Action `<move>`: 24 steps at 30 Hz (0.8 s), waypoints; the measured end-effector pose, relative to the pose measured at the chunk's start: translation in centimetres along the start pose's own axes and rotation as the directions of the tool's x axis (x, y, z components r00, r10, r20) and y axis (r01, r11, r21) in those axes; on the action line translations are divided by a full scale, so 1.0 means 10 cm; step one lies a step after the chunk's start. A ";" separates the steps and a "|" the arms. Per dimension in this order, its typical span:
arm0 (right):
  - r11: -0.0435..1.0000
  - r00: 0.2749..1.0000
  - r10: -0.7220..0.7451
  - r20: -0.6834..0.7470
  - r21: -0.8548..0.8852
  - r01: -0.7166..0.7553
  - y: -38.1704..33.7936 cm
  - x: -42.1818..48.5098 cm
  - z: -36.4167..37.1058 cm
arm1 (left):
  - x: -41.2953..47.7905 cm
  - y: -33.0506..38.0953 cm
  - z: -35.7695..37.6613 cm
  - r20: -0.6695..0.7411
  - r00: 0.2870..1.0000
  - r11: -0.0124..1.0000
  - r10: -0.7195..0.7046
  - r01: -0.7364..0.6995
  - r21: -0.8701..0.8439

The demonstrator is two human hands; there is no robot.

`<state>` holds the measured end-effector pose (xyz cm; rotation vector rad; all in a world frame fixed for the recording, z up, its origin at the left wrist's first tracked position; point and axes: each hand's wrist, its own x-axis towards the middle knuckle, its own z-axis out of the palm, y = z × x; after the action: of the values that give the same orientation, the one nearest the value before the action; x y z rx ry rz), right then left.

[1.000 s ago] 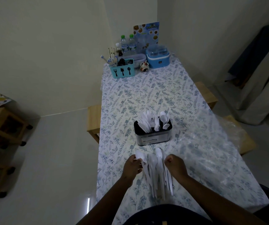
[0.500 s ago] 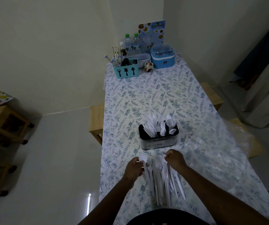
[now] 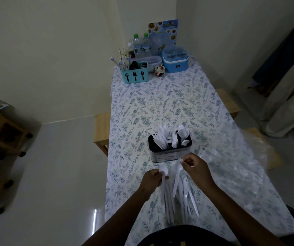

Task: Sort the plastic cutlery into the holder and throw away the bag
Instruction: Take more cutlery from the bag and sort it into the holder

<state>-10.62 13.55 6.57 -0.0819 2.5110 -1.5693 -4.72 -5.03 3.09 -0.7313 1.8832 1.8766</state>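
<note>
The left hand [image 3: 152,181] is closed around a bundle of white plastic cutlery [image 3: 176,197], a spoon bowl poking up above its fingers. Just to its right, the right hand [image 3: 196,168] pinches 1 white spoon [image 3: 177,176] by the bowl end, handle hanging down. Directly beyond both hands stands the dark cutlery holder [image 3: 170,154], partly filled. The clear plastic bag [image 3: 245,157] lies right of the right hand.

Head view, above the table [image 3: 160,103], facing forward and down, seemingly close
</note>
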 end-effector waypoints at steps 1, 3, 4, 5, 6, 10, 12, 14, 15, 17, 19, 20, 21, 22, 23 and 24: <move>1.000 0.999 0.030 0.036 0.008 -0.030 -0.02 0.00 0.00 | -0.01 0.01 0.02 0.016 1.000 1.000 -0.004 0.004 -0.016; 0.998 0.996 0.057 0.072 0.005 -0.058 -0.04 -0.01 0.02 | -0.05 0.04 0.06 0.044 0.999 0.999 -0.015 0.016 -0.031; 0.998 0.995 0.061 0.078 0.004 -0.062 -0.05 -0.01 0.04 | -0.07 0.05 0.07 0.055 0.998 1.000 -0.017 0.018 -0.023; 0.998 0.994 0.068 0.082 0.009 -0.069 -0.05 -0.02 0.05 | -0.08 0.05 0.09 0.066 0.998 1.000 -0.015 0.016 -0.008; 0.997 0.993 0.078 0.084 0.015 -0.080 -0.05 -0.02 0.06 | -0.10 0.04 0.10 0.077 0.997 1.000 -0.012 0.011 0.007; 0.993 0.991 0.111 0.082 0.024 -0.113 -0.05 -0.04 0.10 | -0.21 0.05 0.12 0.106 0.994 1.000 -0.017 0.018 -0.015; 0.993 0.991 0.114 0.075 0.019 -0.115 -0.05 -0.06 0.12 | -0.25 0.05 0.11 0.111 0.993 0.999 -0.034 0.037 -0.032; 0.993 0.991 0.118 0.065 0.008 -0.119 -0.05 -0.08 0.15 | -0.28 0.04 0.11 0.127 0.991 0.998 -0.035 0.041 -0.044; 0.993 0.991 0.120 0.062 0.005 -0.120 -0.05 -0.10 0.16 | -0.30 0.03 0.11 0.137 0.990 0.998 -0.031 0.039 -0.055; 0.992 0.991 0.124 0.058 -0.003 -0.124 -0.04 -0.12 0.18 | -0.33 0.02 0.10 0.151 0.988 0.996 -0.019 0.031 -0.078; 0.991 0.990 0.131 0.058 -0.013 -0.131 -0.04 -0.14 0.21 | -0.37 0.04 0.10 0.145 0.989 0.996 -0.009 0.021 -0.083; 0.991 0.989 0.136 0.061 -0.017 -0.135 -0.03 -0.14 0.23 | -0.37 0.04 0.10 0.134 0.991 0.997 -0.003 0.013 -0.074; 0.990 0.988 0.141 0.067 -0.019 -0.140 -0.03 -0.15 0.24 | -0.37 0.03 0.11 0.117 0.993 0.998 0.003 0.004 -0.061; 0.989 0.987 0.146 0.073 -0.023 -0.145 -0.03 -0.16 0.26 | -0.37 0.02 0.10 0.099 0.995 0.999 0.009 -0.004 -0.049; 0.989 0.986 0.149 0.078 -0.025 -0.148 -0.02 -0.16 0.27 | -0.36 0.01 0.10 0.080 0.997 0.999 0.010 -0.007 -0.041; 0.989 0.985 0.149 0.084 -0.024 -0.147 -0.02 -0.16 0.28 | -0.35 0.00 0.09 0.067 0.998 0.999 0.008 -0.006 -0.038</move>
<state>-8.51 11.24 5.74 0.0338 2.4054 -1.4548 -2.04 -3.76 5.18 -0.6653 1.8164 1.9211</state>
